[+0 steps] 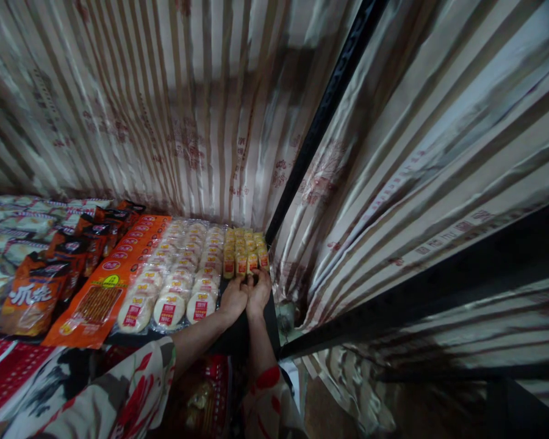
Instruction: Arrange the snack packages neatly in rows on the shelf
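My left hand (235, 299) and my right hand (258, 294) are side by side at the near end of rows of small yellow snack packs (241, 253) with red labels. Fingers of both hands are bent and close together, nearly meeting between the hands. Whatever they pinch is hidden behind the fingers and too dim to name. Just left of my left hand run rows of round white cakes (169, 310) in clear wrappers with red and yellow labels. Dark shelf surface (235, 338) shows under my wrists.
Farther left lie a long orange snack bag (96, 299), brown-orange snack bags (34, 296) and white packets (22, 222). A black metal post (318, 116) rises at the shelf's back right corner. Striped curtain (187, 110) hangs behind; a dark bar (416, 299) crosses at right.
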A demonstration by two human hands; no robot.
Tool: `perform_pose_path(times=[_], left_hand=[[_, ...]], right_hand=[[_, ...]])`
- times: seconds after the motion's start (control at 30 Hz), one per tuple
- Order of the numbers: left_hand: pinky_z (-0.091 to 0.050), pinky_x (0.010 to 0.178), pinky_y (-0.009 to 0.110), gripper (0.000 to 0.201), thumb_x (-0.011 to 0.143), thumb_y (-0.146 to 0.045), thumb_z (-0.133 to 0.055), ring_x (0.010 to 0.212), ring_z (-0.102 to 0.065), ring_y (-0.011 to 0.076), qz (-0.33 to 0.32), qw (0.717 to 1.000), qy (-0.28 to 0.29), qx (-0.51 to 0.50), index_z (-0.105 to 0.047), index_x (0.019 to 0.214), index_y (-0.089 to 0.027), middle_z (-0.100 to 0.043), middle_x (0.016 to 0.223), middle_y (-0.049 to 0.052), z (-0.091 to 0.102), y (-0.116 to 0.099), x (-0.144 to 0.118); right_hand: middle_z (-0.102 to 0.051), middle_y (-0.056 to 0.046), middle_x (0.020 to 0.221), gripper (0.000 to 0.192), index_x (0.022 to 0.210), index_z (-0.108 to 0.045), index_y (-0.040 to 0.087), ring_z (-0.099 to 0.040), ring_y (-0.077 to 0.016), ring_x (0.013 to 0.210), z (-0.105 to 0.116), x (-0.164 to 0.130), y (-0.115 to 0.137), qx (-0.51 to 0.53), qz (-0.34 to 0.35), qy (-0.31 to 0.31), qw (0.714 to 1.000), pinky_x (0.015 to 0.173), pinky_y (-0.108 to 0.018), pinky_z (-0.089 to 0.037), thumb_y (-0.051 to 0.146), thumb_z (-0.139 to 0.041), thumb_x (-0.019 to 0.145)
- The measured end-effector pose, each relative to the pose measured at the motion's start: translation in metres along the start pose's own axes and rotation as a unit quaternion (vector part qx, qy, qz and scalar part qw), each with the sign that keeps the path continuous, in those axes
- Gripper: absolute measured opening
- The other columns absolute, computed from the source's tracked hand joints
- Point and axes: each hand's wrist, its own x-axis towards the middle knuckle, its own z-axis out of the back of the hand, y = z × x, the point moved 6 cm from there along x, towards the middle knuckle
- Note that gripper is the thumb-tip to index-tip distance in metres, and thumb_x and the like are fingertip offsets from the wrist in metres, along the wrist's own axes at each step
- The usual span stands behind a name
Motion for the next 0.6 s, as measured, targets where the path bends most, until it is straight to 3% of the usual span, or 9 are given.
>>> perform_pose_path(times=[0.3,0.6], left_hand=[[-0.040,0.093,0.022,0.035,0.088,-0.013,-0.037,0.108,-0.058,0.0170,-0.034,0.998,0.024,0.047,-0.063,0.112,-0.012,-0.065,0.115,0.010,0.003,-0.007,-0.026],[-0.039,0.093,0.022,0.034,0.088,-0.009,-0.032,0.105,-0.058,0.0152,-0.055,0.997,0.026,0.049,-0.062,0.104,-0.011,-0.066,0.110,0.010,0.003,0.009,-0.060]], right_hand=[[-0.062,-0.013,0.104,0.022,0.092,-0.061,0.016,-0.054,-0.0229,0.104,0.014,-0.013,0.005,0.032,-0.007,-0.002,0.999,0.094,-0.038,-0.040,0.020,-0.043,0.079],[-0.061,-0.010,0.101,0.028,0.094,-0.061,0.016,-0.061,-0.0177,0.089,0.028,-0.054,0.012,0.084,-0.029,0.037,0.995,0.081,-0.029,-0.048,0.015,-0.044,0.072]])
